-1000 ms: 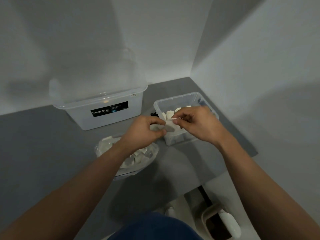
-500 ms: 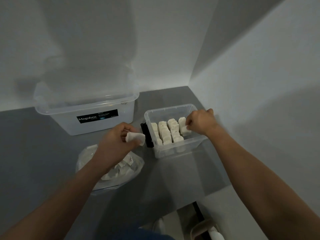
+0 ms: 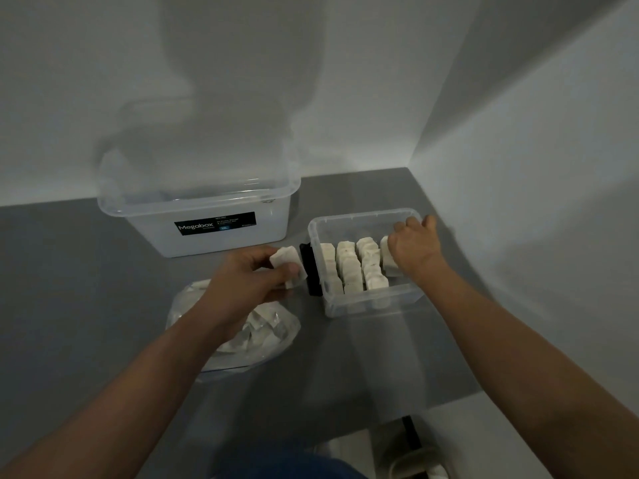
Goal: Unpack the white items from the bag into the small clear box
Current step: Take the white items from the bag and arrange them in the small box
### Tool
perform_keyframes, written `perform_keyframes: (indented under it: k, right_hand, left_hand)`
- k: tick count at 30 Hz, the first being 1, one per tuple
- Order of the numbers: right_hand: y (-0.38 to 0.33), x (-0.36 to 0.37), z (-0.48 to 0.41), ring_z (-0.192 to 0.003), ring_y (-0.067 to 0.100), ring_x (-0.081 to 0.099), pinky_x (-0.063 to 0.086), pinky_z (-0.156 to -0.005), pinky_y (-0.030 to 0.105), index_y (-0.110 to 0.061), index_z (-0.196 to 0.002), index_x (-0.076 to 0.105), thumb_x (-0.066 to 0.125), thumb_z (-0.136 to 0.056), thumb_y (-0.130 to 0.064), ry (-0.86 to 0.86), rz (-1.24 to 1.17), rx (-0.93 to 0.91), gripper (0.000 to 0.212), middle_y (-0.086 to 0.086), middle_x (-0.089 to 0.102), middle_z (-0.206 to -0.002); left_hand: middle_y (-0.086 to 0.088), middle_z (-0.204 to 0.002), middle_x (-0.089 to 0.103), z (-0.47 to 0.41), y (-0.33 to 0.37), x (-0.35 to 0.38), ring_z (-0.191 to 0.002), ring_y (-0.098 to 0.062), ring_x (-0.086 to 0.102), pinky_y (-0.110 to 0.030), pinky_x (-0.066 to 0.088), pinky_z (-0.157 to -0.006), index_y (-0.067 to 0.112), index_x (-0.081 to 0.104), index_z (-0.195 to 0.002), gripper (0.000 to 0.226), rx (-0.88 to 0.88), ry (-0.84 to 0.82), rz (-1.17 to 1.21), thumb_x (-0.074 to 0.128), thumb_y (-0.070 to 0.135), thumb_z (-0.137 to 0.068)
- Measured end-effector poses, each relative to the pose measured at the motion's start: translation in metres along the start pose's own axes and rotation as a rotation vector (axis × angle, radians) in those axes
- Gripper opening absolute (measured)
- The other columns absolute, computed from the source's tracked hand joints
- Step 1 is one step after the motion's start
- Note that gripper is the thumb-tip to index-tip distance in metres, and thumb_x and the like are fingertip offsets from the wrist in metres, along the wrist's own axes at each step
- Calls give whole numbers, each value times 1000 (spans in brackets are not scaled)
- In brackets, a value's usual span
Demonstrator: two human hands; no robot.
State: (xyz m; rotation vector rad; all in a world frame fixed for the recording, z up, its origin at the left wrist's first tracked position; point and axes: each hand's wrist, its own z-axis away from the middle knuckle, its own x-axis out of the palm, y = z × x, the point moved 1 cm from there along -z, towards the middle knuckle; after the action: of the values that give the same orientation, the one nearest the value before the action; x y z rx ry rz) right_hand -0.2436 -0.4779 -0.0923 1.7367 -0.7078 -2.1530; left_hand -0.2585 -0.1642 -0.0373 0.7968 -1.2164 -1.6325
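Observation:
The small clear box (image 3: 366, 305) stands on the grey table right of centre, with several white items (image 3: 349, 264) standing in rows inside it. My right hand (image 3: 413, 250) reaches into its right side, fingers on a white item (image 3: 385, 254) in the rightmost row. My left hand (image 3: 249, 280) hovers just left of the box, pinching another white item (image 3: 285, 261). The clear bag (image 3: 256, 335) with more white items lies under my left forearm.
A large clear tub (image 3: 207, 223) with a black Megabox label stands behind the bag. A black clip (image 3: 311, 271) is on the small box's left end. White walls meet in a corner behind and to the right. The table's front edge runs at lower right.
A second ago both hands met over the small box. My right hand has since moved into the box's right side and my left hand has drawn back left with an item.

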Motion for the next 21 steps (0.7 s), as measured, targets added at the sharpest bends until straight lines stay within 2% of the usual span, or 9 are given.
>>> perform_keyframes:
  k: [5,10,12,14,16,18,21]
  right_hand:
    - [-1,0,0,-118,27,50,31,-108,51,-20,-111,69,49,-98,-17,20,-3,-7,25,3,61,-119]
    - [4,-10,5,-118,23,49,31,-101,46,-23,-107,70,61,-91,-21,39,-94,34,19,0,57,-119]
    - [10,-19,12,-113,23,50,32,-97,45,-27,-106,73,66,-89,-34,116,-248,116,19,0,57,-116]
    - [15,-38,26,-112,25,54,36,-97,45,-29,-113,74,68,-90,-40,251,-568,169,26,3,60,-116]
    - [17,-64,43,-101,16,60,46,-92,32,-27,-115,75,68,-92,-41,368,-940,87,28,-3,64,-109]
    - [15,-94,62,-90,2,62,47,-84,17,-29,-115,75,69,-92,-44,327,-1189,-74,28,-14,66,-102]
    - [10,-123,82,-95,-3,62,47,-83,15,-37,-120,73,68,-91,-51,124,-1202,-265,32,-21,68,-104]
  left_hand:
    - [-15,-101,73,-1,1,5,-96,-28,71,-30,58,-78,9,75,-103,18,12,-28,73,71,3,-86]
    - [-9,-97,75,-4,4,6,-93,-24,72,-30,58,-81,17,77,-102,20,68,-43,-30,76,8,-83]
    - [-5,-91,76,-6,6,6,-89,-26,73,-37,59,-85,22,78,-94,16,99,-37,-116,78,12,-82]
    - [-2,-85,76,-8,8,7,-84,-24,73,-39,60,-85,23,78,-88,13,140,-18,-208,80,14,-80]
    - [1,-85,76,-10,12,11,-82,-17,73,-37,60,-84,23,77,-90,15,189,-35,-289,81,15,-78]
    - [5,-85,76,-11,16,17,-82,-11,73,-37,59,-85,23,76,-92,17,246,-76,-375,82,18,-78]
    - [6,-84,76,-13,20,27,-79,-9,73,-39,60,-83,22,76,-93,17,301,-132,-437,83,19,-78]
